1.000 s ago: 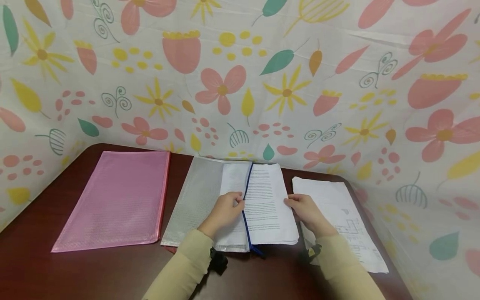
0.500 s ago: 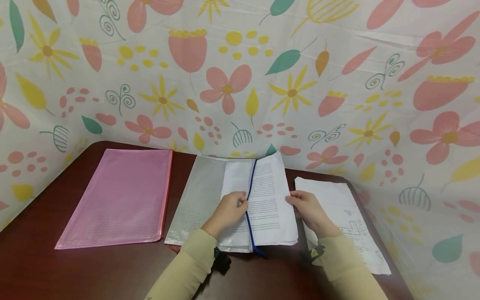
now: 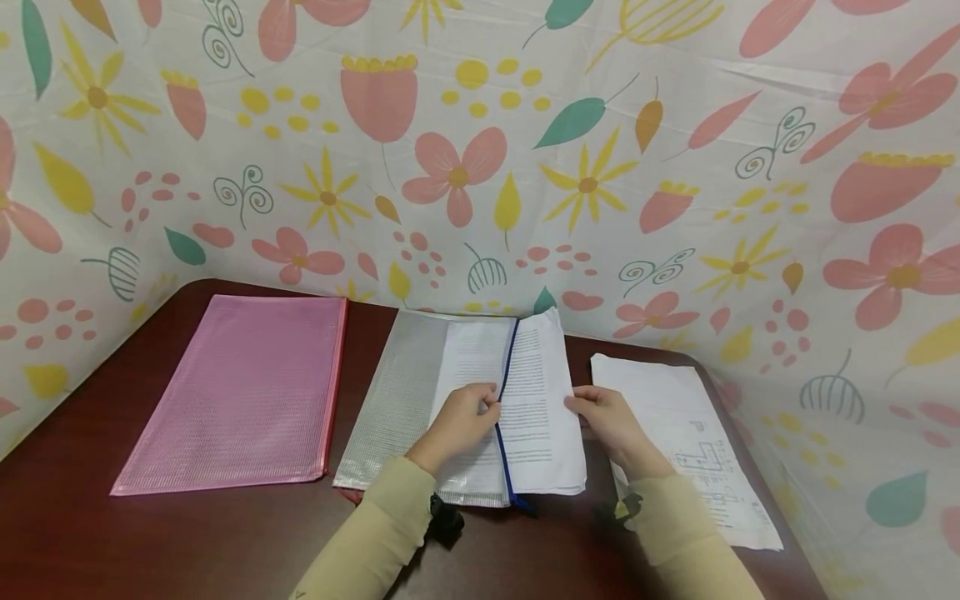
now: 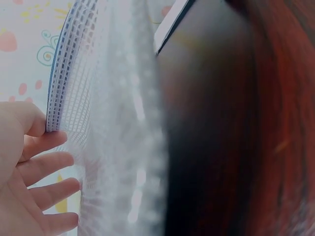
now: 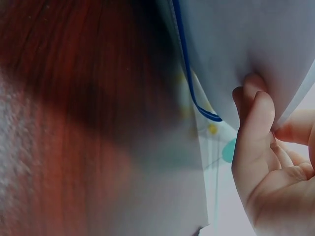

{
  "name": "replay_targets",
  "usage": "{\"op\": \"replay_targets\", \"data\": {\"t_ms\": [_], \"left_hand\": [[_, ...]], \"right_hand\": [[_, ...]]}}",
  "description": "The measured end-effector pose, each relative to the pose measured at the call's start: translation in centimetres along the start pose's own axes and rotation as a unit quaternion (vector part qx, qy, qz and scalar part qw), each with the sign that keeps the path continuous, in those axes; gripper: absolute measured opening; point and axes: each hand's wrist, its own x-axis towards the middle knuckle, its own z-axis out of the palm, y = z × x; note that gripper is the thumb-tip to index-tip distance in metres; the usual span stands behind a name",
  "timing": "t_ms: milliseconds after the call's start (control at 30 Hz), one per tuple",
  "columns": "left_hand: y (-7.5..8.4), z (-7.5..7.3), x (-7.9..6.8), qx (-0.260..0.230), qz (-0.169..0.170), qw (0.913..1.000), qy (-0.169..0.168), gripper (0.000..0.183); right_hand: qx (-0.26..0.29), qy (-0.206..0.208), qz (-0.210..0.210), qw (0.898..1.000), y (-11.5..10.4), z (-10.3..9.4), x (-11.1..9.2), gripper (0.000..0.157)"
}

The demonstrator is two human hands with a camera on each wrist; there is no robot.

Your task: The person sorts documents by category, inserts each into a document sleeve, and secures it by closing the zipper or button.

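Observation:
A clear mesh zip pouch [image 3: 390,408] with a blue zipper edge lies in the middle of the table. Printed sheets [image 3: 528,400] stick out of its right-hand opening, and their left part shows through the mesh. My left hand [image 3: 460,423] pinches the blue edge between thumb and index finger; in the left wrist view, the other fingers of that hand [image 4: 42,172] spread along the mesh. With my right hand [image 3: 611,423] I pinch the sheets at their right edge. The right wrist view has the thumb and fingers of this hand [image 5: 270,162] on either side of the paper [image 5: 280,44].
A pink mesh zip pouch [image 3: 240,392] lies on the left of the dark wooden table [image 3: 247,550]. More paper [image 3: 652,392] with printed diagrams lies at the right edge, partly under my right forearm. A flower-patterned cloth [image 3: 450,100] hangs behind the table and along its sides.
The sheets have slid left, a little deeper into the clear pouch, with my right hand moving along. My left hand keeps its pinch on the blue edge. The head view has shifted slightly.

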Motion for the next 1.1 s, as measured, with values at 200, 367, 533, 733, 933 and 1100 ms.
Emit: {"op": "replay_targets", "data": {"t_ms": [200,367,533,733,933,1100], "left_hand": [[0.1,-0.1,-0.1,-0.005,-0.001,0.9999,-0.008,0.019],[0.3,-0.1,-0.2,-0.01,-0.002,0.9999,-0.011,0.019],[0.4,-0.1,-0.2,-0.009,-0.001,0.9999,-0.009,0.019],[0.4,-0.1,-0.2,-0.01,0.007,0.9999,-0.001,0.02],[0.4,-0.1,-0.2,-0.016,0.003,0.9999,0.002,0.019],[0.5,-0.3,-0.2,-0.019,0.0,0.9998,0.007,0.018]], "right_hand": [[-0.002,0.003,0.001,1.0,0.2,0.6,0.0,0.035],[0.008,0.001,-0.006,1.0,0.2,0.9,0.0,0.036],[0.012,-0.001,-0.012,1.0,0.3,1.2,0.0,0.036],[0.019,-0.006,-0.005,1.0,0.3,1.7,0.2,0.034],[0.02,-0.006,0.003,1.0,0.5,1.9,0.3,0.036],[0.018,0.002,0.013,1.0,0.5,2.0,0.4,0.039]]}}
